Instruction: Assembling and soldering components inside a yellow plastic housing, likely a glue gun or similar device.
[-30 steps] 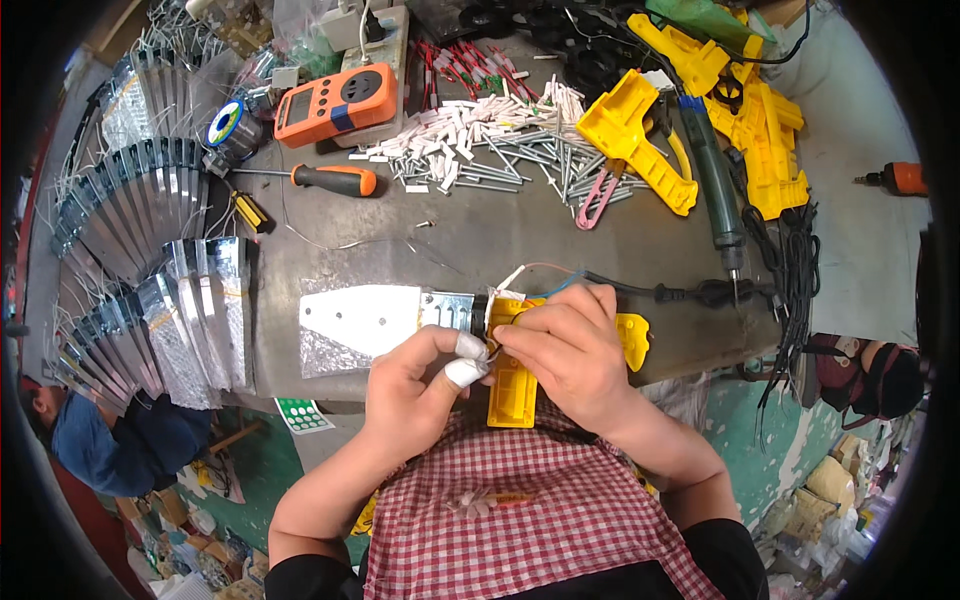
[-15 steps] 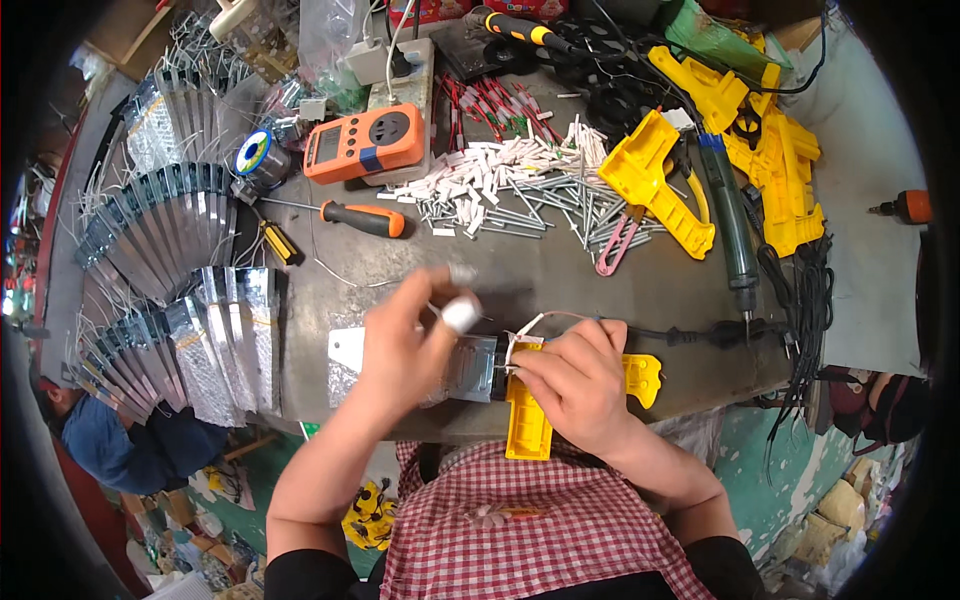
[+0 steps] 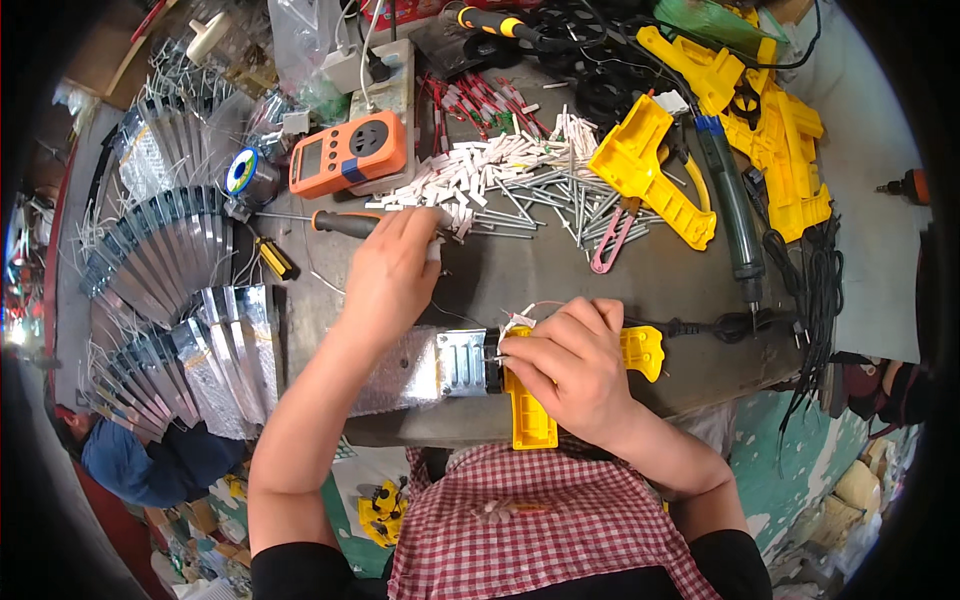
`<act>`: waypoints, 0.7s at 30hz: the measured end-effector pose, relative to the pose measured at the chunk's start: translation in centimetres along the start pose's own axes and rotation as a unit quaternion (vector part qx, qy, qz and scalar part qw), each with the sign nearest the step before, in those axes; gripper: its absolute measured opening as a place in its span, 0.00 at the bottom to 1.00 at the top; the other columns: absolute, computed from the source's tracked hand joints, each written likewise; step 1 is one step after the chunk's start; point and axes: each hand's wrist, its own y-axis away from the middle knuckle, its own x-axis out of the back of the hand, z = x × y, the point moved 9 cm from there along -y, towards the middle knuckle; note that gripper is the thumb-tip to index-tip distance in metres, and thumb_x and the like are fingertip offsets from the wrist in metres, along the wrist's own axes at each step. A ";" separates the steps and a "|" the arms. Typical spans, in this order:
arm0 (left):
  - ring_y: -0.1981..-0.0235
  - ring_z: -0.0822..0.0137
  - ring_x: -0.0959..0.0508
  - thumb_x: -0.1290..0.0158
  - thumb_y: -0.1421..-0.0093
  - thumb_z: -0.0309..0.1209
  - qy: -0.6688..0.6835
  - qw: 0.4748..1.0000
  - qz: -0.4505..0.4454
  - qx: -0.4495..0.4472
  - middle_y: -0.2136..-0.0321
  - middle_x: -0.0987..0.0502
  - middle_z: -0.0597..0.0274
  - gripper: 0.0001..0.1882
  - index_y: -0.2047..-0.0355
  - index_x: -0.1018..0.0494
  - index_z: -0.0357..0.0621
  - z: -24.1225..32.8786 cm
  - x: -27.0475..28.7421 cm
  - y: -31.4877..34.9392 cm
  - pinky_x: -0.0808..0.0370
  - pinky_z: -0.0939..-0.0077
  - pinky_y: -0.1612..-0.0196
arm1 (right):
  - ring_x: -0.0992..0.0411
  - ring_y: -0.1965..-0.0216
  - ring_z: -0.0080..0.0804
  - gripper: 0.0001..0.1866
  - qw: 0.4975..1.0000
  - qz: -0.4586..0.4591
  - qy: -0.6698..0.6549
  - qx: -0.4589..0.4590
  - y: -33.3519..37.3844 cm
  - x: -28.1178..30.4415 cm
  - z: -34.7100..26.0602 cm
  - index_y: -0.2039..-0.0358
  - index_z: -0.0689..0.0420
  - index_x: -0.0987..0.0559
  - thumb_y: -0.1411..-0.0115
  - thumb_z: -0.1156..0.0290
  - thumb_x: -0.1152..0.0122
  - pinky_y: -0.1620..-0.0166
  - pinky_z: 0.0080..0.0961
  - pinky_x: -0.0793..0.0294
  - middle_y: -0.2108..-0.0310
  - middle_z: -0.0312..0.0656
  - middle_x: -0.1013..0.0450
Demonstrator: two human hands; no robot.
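Note:
My right hand (image 3: 572, 362) is closed on thin wires (image 3: 516, 322), pinching them above a yellow plastic housing half (image 3: 534, 425). A flat metal plate (image 3: 463, 364) with a dark end meets the housing, and clear bubble wrap (image 3: 395, 375) covers its left part. My left hand (image 3: 393, 265) is up at the near side of a heap of small white tubes (image 3: 480, 170), beside the orange-and-black screwdriver (image 3: 345, 222). Its fingers are curled together with a white covering on a fingertip; what they hold, if anything, is hidden. A thin wire curves between the two hands.
Fans of metal strips (image 3: 160, 245) with wires lie at the left. Behind are an orange meter (image 3: 347, 155), a solder spool (image 3: 250, 175) and loose metal rods (image 3: 525, 205). More yellow housings (image 3: 780, 150), a dark-green power screwdriver (image 3: 730, 200) and black cords (image 3: 815, 290) fill the right.
My left hand has moved up and away from the metal plate to the white tubes, uncovering the plate. My right hand keeps its pinch on the wires. The whole view has shifted slightly.

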 end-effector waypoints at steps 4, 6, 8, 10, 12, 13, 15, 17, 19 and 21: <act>0.62 0.66 0.24 0.48 0.46 0.14 0.256 0.952 -0.020 0.165 0.66 0.27 0.59 0.16 0.57 0.34 0.37 1.1 1.1 3.9 0.26 0.72 0.61 | 0.35 0.66 0.28 0.09 0.998 -0.006 -0.028 -0.058 0.4 0.2 0.9 0.70 0.50 0.20 0.54 0.70 0.32 0.59 0.34 0.45 0.73 0.29 0.33; 0.62 0.68 0.24 0.48 0.45 0.15 0.368 0.909 -0.039 0.195 0.64 0.27 0.60 0.16 0.56 0.34 0.38 2.2 0.6 6.3 0.25 0.74 0.59 | 0.35 0.65 0.29 0.08 0.995 -0.020 -0.051 -0.086 0.4 0.2 1.0 0.71 0.48 0.20 0.54 0.68 0.32 0.58 0.34 0.45 0.72 0.28 0.32; 0.59 0.72 0.25 0.49 0.43 0.16 0.509 0.817 -0.086 0.257 0.62 0.28 0.63 0.16 0.54 0.36 0.39 2.8 -0.4 7.8 0.26 0.76 0.54 | 0.35 0.65 0.29 0.08 0.994 -0.024 -0.055 -0.090 0.2 0.1 0.8 0.71 0.48 0.20 0.54 0.68 0.32 0.58 0.34 0.45 0.72 0.28 0.32; 0.58 0.72 0.26 0.49 0.43 0.16 0.539 0.800 -0.075 0.254 0.62 0.28 0.63 0.17 0.53 0.36 0.39 2.6 -0.8 8.4 0.27 0.75 0.53 | 0.35 0.64 0.29 0.08 0.995 -0.033 -0.047 -0.086 0.2 -0.2 0.7 0.72 0.48 0.20 0.54 0.68 0.31 0.57 0.34 0.45 0.71 0.28 0.33; 0.56 0.72 0.27 0.49 0.43 0.15 0.571 0.782 -0.058 0.242 0.61 0.27 0.62 0.18 0.52 0.37 0.38 2.4 -0.8 8.3 0.29 0.75 0.50 | 0.35 0.64 0.29 0.08 0.995 -0.041 -0.038 -0.080 0.1 -0.2 0.5 0.72 0.48 0.20 0.54 0.68 0.31 0.57 0.35 0.45 0.71 0.28 0.33; 0.56 0.72 0.27 0.49 0.43 0.15 0.572 0.781 -0.058 0.245 0.61 0.27 0.62 0.18 0.52 0.37 0.38 2.5 -0.8 8.4 0.29 0.75 0.50 | 0.35 0.64 0.29 0.08 0.996 -0.044 -0.027 -0.073 0.1 -0.3 0.4 0.72 0.48 0.20 0.54 0.69 0.31 0.57 0.35 0.45 0.71 0.29 0.33; 0.57 0.72 0.26 0.49 0.43 0.15 0.581 0.773 -0.048 0.250 0.61 0.27 0.62 0.19 0.52 0.38 0.38 2.6 -0.6 8.5 0.29 0.75 0.51 | 0.35 0.64 0.29 0.08 0.996 -0.044 -0.023 -0.069 0.1 -0.2 0.3 0.72 0.48 0.20 0.55 0.69 0.31 0.58 0.35 0.45 0.72 0.29 0.33; 0.58 0.72 0.26 0.49 0.43 0.16 0.574 0.779 -0.043 0.248 0.61 0.27 0.62 0.19 0.52 0.38 0.38 2.4 -0.6 8.6 0.29 0.75 0.52 | 0.35 0.64 0.30 0.08 0.996 -0.048 -0.022 -0.066 0.0 -0.2 0.1 0.72 0.49 0.20 0.55 0.69 0.31 0.58 0.35 0.45 0.72 0.29 0.33; 0.58 0.72 0.26 0.49 0.43 0.16 0.569 0.784 -0.040 0.243 0.62 0.26 0.61 0.19 0.52 0.38 0.38 2.3 -0.6 8.6 0.28 0.75 0.52 | 0.35 0.65 0.30 0.08 0.996 -0.049 -0.017 -0.067 0.0 -0.2 0.2 0.72 0.49 0.20 0.55 0.69 0.31 0.58 0.35 0.45 0.72 0.29 0.33; 0.58 0.72 0.26 0.49 0.44 0.17 0.558 0.793 -0.044 0.241 0.62 0.26 0.61 0.21 0.51 0.39 0.38 2.2 -0.5 8.7 0.28 0.75 0.53 | 0.35 0.65 0.30 0.08 0.996 -0.049 -0.014 -0.067 0.0 -0.2 0.1 0.73 0.49 0.20 0.55 0.69 0.31 0.58 0.35 0.45 0.72 0.29 0.33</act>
